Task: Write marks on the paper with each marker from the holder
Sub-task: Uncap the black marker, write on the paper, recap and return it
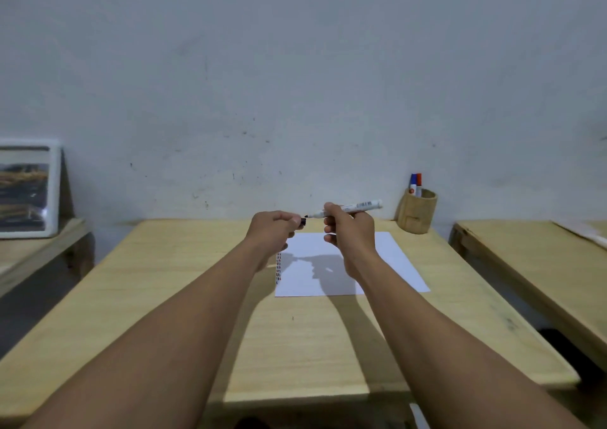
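Observation:
Above the far end of a white sheet of paper [391, 264], my right hand [349, 228] grips a white marker [359, 206] held level, its black tip pointing left. My left hand [274, 228] is closed around the black cap [303, 221], which sits just left of the tip and apart from it. A column of small red, blue and black marks [279, 267] runs down the paper's left edge. At the back right, a round bamboo holder [417, 213] stands with a blue marker [413, 183] and a red marker [419, 184] sticking up out of it.
The paper and holder rest on a light wooden table [164, 290] against a grey wall. A second wooden table [542, 264] stands to the right across a gap. A framed picture [28, 187] leans on a lower surface at the left.

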`<action>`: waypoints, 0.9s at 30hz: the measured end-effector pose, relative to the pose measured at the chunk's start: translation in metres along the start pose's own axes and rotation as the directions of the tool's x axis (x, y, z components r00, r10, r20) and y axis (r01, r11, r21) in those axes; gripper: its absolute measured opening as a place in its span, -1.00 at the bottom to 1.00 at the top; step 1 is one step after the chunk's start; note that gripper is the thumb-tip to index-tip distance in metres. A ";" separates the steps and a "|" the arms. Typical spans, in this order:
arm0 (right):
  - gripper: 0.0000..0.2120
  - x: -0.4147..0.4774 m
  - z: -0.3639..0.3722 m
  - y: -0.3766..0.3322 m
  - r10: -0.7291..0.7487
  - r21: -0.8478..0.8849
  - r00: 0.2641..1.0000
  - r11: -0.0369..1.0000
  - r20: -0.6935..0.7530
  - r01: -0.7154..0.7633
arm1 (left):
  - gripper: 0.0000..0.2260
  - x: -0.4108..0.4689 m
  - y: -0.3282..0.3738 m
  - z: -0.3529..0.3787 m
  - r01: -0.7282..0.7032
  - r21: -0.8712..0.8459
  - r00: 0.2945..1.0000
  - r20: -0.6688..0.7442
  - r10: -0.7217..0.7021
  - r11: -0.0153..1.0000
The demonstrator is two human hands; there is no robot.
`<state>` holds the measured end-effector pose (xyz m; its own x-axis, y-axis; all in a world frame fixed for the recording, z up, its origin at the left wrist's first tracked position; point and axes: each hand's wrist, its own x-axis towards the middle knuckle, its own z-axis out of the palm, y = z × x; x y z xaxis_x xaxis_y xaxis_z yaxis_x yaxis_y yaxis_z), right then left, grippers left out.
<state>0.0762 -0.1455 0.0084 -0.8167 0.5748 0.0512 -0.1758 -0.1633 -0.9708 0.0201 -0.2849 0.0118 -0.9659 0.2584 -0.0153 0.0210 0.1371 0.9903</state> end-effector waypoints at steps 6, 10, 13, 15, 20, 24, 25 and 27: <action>-0.82 -0.004 -0.009 -0.018 -0.001 0.065 1.000 0.998 0.021 -0.001 | -0.88 -0.006 0.015 0.010 0.051 -0.114 0.998 0.031 -0.048 0.992; -0.83 -0.003 -0.017 -0.026 -0.015 0.095 1.000 0.995 -0.012 0.016 | -0.86 -0.008 0.026 0.017 0.080 -0.210 0.997 0.026 -0.076 0.974; -0.84 -0.004 -0.021 -0.030 -0.022 0.089 1.000 0.996 0.012 0.021 | -0.84 -0.011 0.033 0.023 0.080 -0.202 0.996 0.057 -0.070 0.976; -0.87 -0.005 -0.022 -0.033 -0.023 0.086 0.999 0.996 0.041 0.019 | -0.84 -0.012 0.036 0.027 0.075 -0.197 0.995 0.085 -0.059 0.978; -0.85 -0.008 -0.031 -0.041 0.015 0.173 0.993 0.984 0.116 -0.035 | -0.84 -0.013 0.041 0.034 0.064 -0.232 0.995 0.086 -0.045 0.971; -0.75 -0.014 -0.038 -0.050 0.097 0.250 0.981 0.958 0.170 -0.138 | -0.88 -0.012 0.049 0.039 0.052 -0.261 0.997 0.060 -0.038 0.964; -0.75 -0.014 -0.042 -0.053 0.111 0.248 0.977 0.956 0.181 -0.155 | -0.87 -0.011 0.053 0.041 0.045 -0.270 0.998 0.048 -0.033 0.962; -0.78 -0.012 -0.051 -0.058 0.113 0.176 0.975 0.973 0.190 -0.147 | -0.86 -0.008 0.062 0.045 0.027 -0.286 0.999 0.030 -0.019 0.958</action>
<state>0.1247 -0.1020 0.0516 -0.9207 0.3900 -0.0154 -0.1476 -0.3844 -0.9113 0.0410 -0.2356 0.0671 -0.9579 0.2845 -0.0384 -0.0796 -0.1348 0.9877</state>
